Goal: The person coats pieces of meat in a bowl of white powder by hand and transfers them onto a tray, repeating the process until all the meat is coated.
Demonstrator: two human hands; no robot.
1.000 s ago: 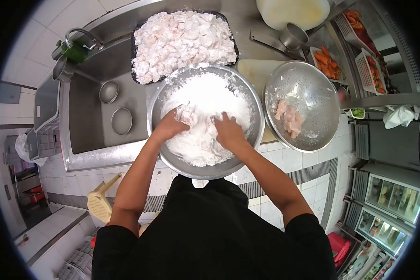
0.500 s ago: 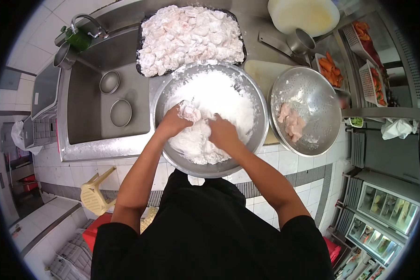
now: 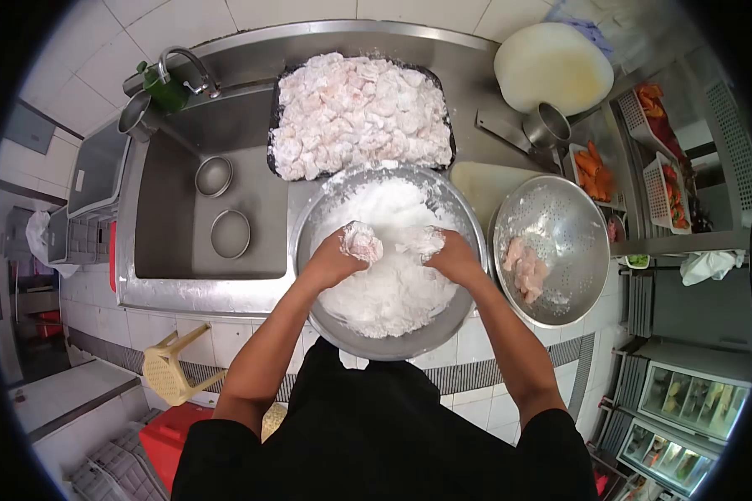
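A wide metal bowl [image 3: 468, 311] holds a deep heap of white flour [image 3: 384, 292]. Over the left part of the heap, my left hand [image 3: 342, 257] is closed around a floured piece of raw chicken [image 3: 363, 242]. My right hand [image 3: 449, 252] is at the right side of the bowl, its fingers curled and thickly coated in flour; what they hold, if anything, is hidden. Behind the bowl, a black tray [image 3: 273, 150] is piled with flour-coated chicken pieces [image 3: 363, 113]. At the right, a metal colander [image 3: 581, 242] contains a few uncoated pieces of raw chicken [image 3: 526, 269].
To the left is a steel sink [image 3: 263, 192] with two small metal bowls in it and a faucet [image 3: 194, 71] behind. A cutting board [image 3: 480, 188] lies partly under the colander. Beyond are a metal pot [image 3: 547, 125], a knife-like blade [image 3: 501, 134] and a basket of carrots [image 3: 593, 174].
My hands have moved apart, the right one going rightward and up out of the flour. The camera view has shifted, so the bowl and tray appear lower.
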